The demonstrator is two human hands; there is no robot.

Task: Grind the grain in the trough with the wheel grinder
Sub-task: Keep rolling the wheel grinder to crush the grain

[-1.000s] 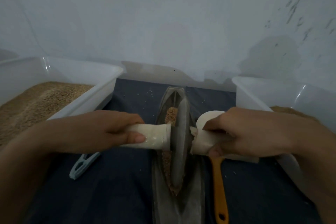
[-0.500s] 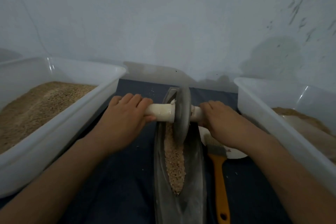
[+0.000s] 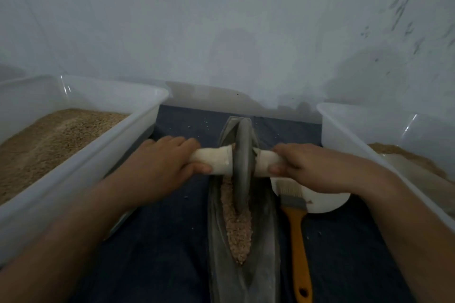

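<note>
Head view: I see both hands on the wheel grinder (image 3: 242,162); left hand (image 3: 162,167) has its fingers curled over the left white handle (image 3: 213,158), thumb under it; right hand (image 3: 312,167) grips the right handle (image 3: 264,163) the same way, fingers wrapped, thumb tip showing at the near side; the grey wheel stands upright on edge in the trough (image 3: 266,241), toward its far half; the trough is a long grey boat shape running away from me on the dark blue surface (image 3: 160,253); grain (image 3: 237,226) lies in a strip along the groove, from the wheel's foot to the near end; a brush (image 3: 296,226) with an orange handle lies just right of the trough, bristles pointing away; a white bowl (image 3: 327,200) sits beside the bristles, partly under my right wrist; left bin (image 3: 81,165) holds tan grain; right bin (image 3: 349,140) holds a brownish heap; a few loose flecks are scattered on the surface.
</note>
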